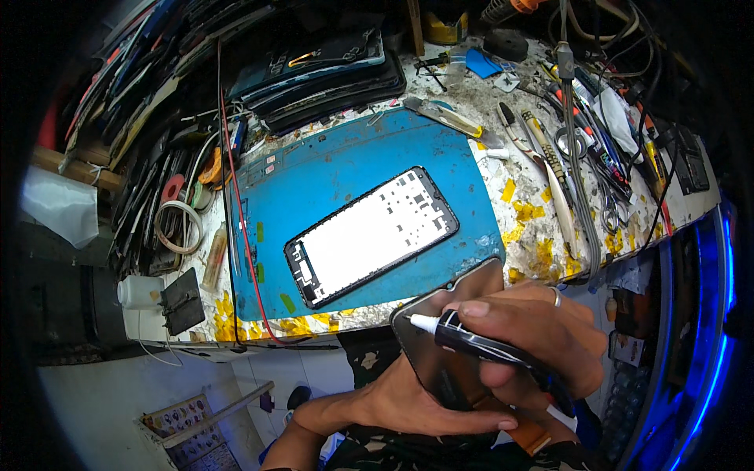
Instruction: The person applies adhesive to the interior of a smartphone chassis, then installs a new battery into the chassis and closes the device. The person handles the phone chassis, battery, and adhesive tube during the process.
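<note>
My left hand (400, 396) grips a dark phone screen panel (475, 289) from below, tilted over the table's front edge. An orange ribbon cable (529, 436) hangs from the panel near my left thumb. In my right hand (554, 337) is a black glue tube (479, 343), its white nozzle pointing left at the panel's edge. Whether the tip touches the panel I cannot tell. Beyond both hands a black phone frame (365, 239) with a bright white inner face lies on the blue work mat (306, 184).
Stacked dark panels (326, 94) stand behind the mat, with more piled at the left. Tweezers (448, 118), scissors (613, 213), pens and cables crowd the right side. A white container (140, 292) and tape rolls (179, 228) sit at the left. A red wire (242, 228) crosses the mat's left side.
</note>
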### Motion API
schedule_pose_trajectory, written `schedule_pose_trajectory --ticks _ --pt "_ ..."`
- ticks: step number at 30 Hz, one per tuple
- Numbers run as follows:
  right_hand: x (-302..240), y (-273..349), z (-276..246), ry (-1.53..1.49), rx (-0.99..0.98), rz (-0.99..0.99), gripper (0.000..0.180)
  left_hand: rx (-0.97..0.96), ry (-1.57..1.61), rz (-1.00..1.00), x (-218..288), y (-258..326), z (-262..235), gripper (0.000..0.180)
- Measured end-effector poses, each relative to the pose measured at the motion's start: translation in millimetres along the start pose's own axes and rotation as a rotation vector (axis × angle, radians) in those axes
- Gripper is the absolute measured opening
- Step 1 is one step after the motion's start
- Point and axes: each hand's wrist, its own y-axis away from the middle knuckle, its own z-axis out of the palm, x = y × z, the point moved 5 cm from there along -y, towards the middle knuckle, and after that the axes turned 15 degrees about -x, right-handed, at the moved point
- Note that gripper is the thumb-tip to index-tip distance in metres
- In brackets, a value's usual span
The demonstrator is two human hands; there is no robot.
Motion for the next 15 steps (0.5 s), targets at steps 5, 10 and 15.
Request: schedule_pose_trajectory --ticks 5,10,15 --pt "0.6 -0.5 0.0 0.01 -0.027 -0.009 0.036 -0.006 0.049 -0.006 -0.9 -0.6 0.4 0.078" --pt "0.8 -0.4 1.0 -0.029 -0.04 -0.006 0.037 0.024 0.026 0.046 -1.1 0.0 -0.3 0.075" --pt "0.8 -0.4 2.1 -0.032 -0.044 -0.016 0.037 -0.011 -0.033 0.126 0.0 0.0 0.1 0.073"
